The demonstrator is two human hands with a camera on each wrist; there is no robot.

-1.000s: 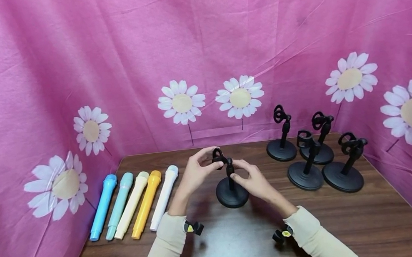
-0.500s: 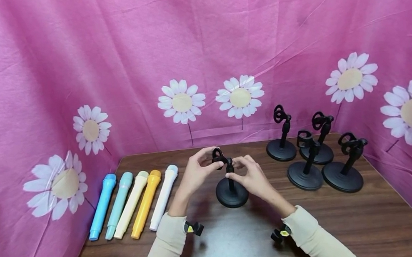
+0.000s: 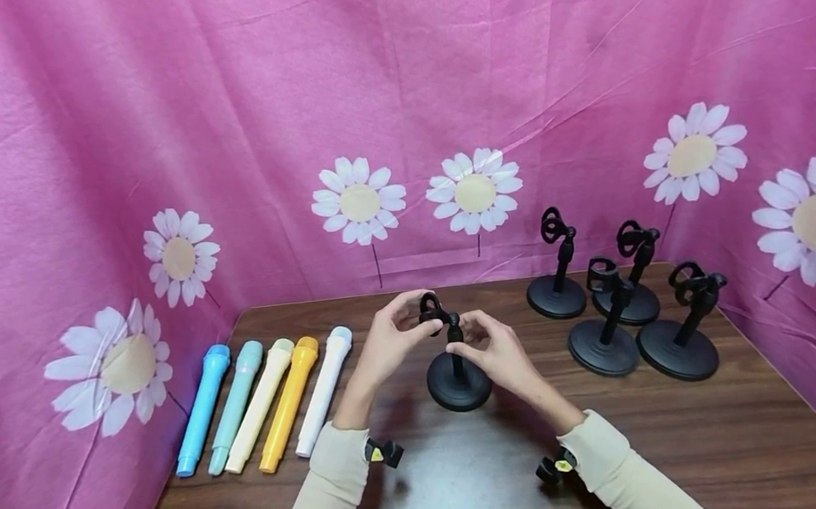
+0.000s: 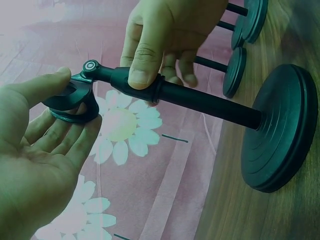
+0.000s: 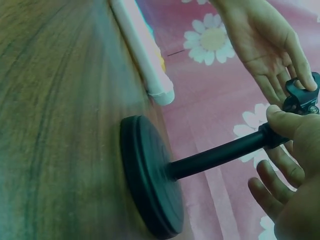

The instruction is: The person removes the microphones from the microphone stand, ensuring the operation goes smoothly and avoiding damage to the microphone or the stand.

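A black desktop microphone stand [image 3: 459, 382] with a round base stands upright on the wooden table in front of the person. My left hand [image 3: 387, 341] pinches the ring-shaped clip [image 4: 75, 102] at its top, thumb on one side and fingers beneath. On the collar of the pole, just below the clip joint, my right hand [image 3: 496, 351] grips with thumb and forefinger; its other fingers are partly hidden behind the pole in the left wrist view. The base [image 5: 152, 175] rests on the tabletop in the right wrist view.
Left of the hands lie several toy microphones in a row: blue [image 3: 204, 410], mint green [image 3: 237, 407], cream [image 3: 261, 406], orange [image 3: 290, 404] and white [image 3: 324, 391]. Several more black stands [image 3: 604, 346] are grouped at the right. A pink daisy-printed curtain [image 3: 390, 82] borders the table [image 3: 770, 432].
My right hand has shifted its hold slightly on the pole, its thumb now farther left across the collar. The left hand and the stand have stayed in place.
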